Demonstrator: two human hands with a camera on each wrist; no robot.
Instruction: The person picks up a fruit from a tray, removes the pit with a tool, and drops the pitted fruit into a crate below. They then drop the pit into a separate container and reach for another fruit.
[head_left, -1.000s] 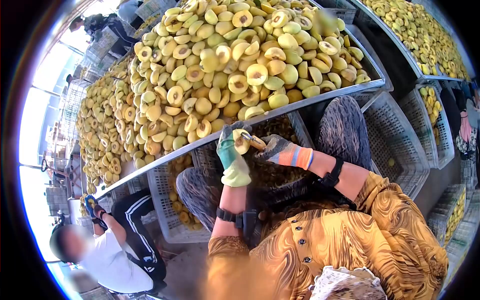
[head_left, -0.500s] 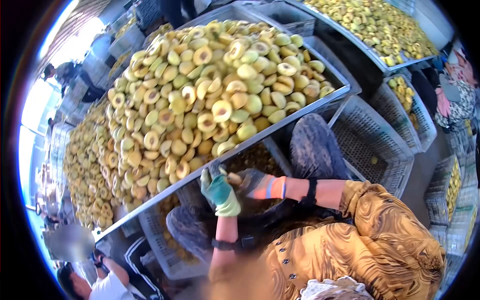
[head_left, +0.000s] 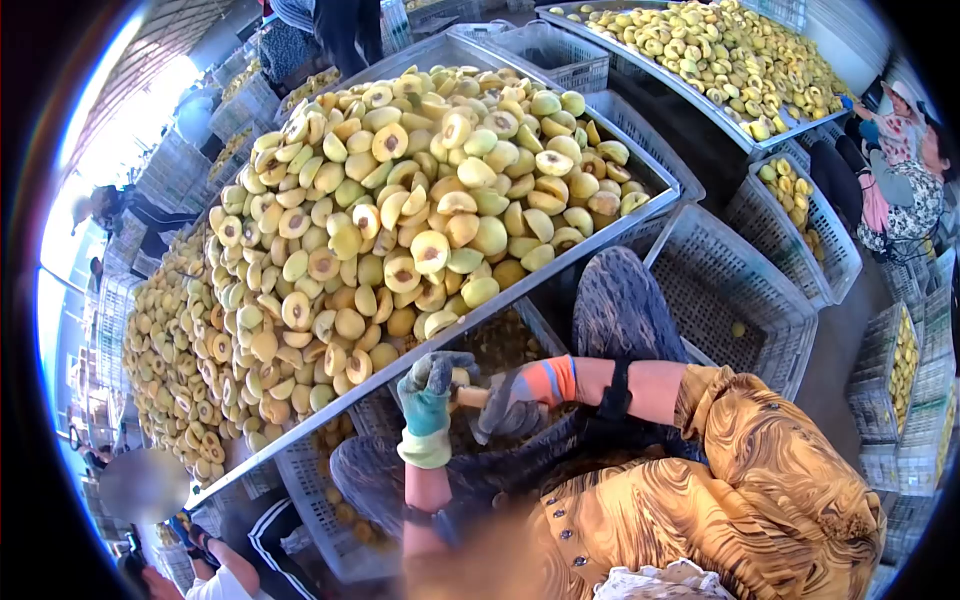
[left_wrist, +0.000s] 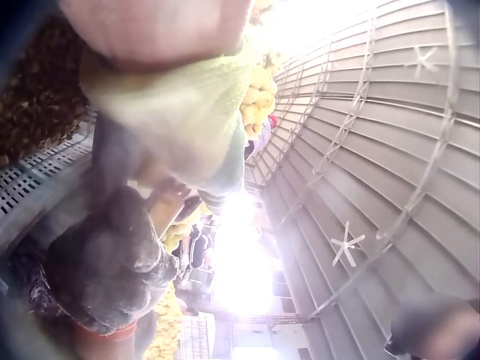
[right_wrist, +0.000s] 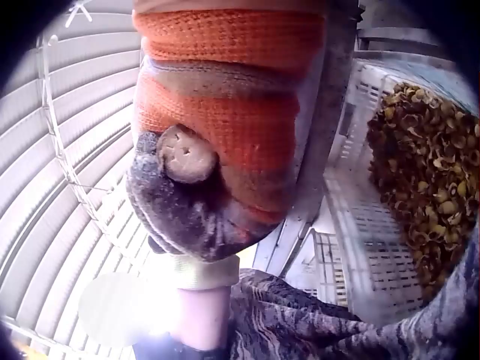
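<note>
In the head view the left hand (head_left: 427, 402), in a green and grey glove, curls its fingers at the tray's front edge. A small pale yellow piece of fruit (head_left: 461, 376) shows beside those fingers, mostly hidden. Close on its right, the right hand (head_left: 514, 402) in a grey and orange glove grips a tool by its wooden handle (head_left: 471, 396). The round handle end (right_wrist: 186, 154) pokes out of the fist in the right wrist view; the tool's working end is hidden. The left wrist view shows the hands close together.
A metal tray (head_left: 345, 402) holds a heap of halved yellow fruit (head_left: 430, 250). Below the hands stands a crate of scraps, seen in the right wrist view (right_wrist: 352, 187). Crates stand on both sides (head_left: 745, 300), and a person sits at lower left (head_left: 225, 583).
The head view has shifted, bringing more of the right side in. The fruit and metal tool end, plain a second ago, are now mostly covered, with the left fingers curled over and the right hand turned.
</note>
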